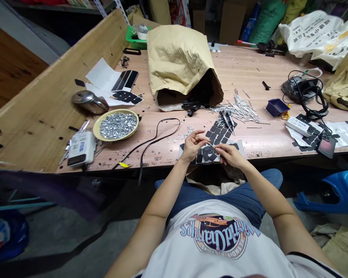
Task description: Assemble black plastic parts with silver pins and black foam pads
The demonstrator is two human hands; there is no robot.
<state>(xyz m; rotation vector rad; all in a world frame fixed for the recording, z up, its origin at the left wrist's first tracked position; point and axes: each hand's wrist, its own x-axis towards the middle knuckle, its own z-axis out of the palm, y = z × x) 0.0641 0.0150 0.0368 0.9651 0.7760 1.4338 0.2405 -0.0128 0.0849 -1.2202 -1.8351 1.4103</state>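
Note:
My left hand (pixel 193 146) is closed in a pinch at one end of a thin metal rod (pixel 211 145). The other end of the rod sits between the thumb and fingers of my right hand (pixel 228 154). Any small part at the fingertips is too tiny to make out. Beneath both hands lies a sheet of black rounded pads (pixel 217 133). Just beyond them rest a few black clip-like parts with rods (pixel 227 119). A loose pile of silvery rods (pixel 242 109) spreads farther back, and small metal nuts or washers (pixel 185 133) are scattered left of my hands.
A yellow bowl of small metal pieces (pixel 118 124) stands at left, near a white box (pixel 81 149). An open paper sack (pixel 181 61) with black parts lies at the back. A black strap (pixel 153 139) crosses the table; a dark blue tray (pixel 276 107) sits right.

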